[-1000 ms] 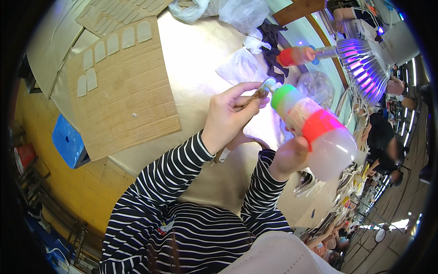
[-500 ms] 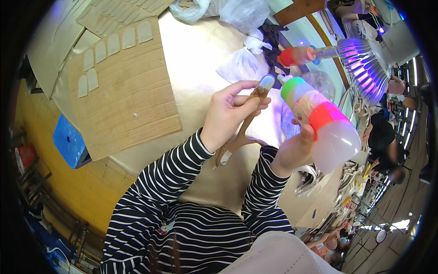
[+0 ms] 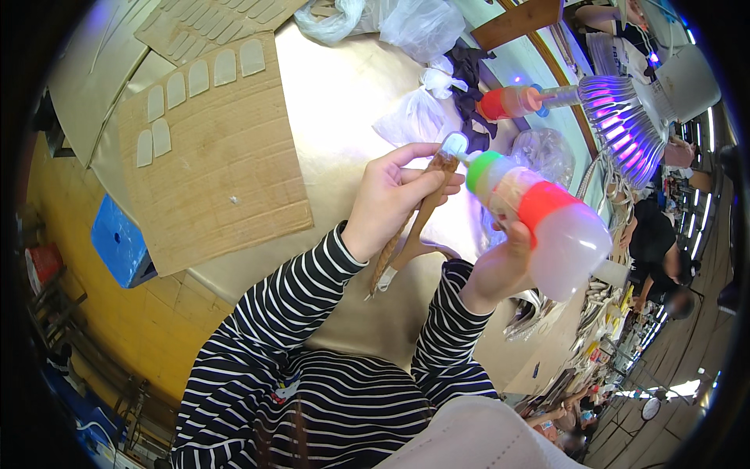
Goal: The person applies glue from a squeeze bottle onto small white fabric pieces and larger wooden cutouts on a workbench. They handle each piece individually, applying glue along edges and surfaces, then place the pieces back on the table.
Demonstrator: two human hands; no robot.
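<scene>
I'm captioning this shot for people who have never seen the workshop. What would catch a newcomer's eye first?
Most striking is the squeeze bottle with green and red bands, held up at centre right in the right hand, its nozzle meeting the tip of a brown stick that the left hand holds. Next comes the purple-lit lamp at upper right, then the cardboard sheet on the table at left.

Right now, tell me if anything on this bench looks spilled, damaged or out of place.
Nothing stands out. The left hand holds a brown strip up to the nozzle of the squeeze bottle in the right hand. The cardboard sheet lies flat on the table.
</scene>
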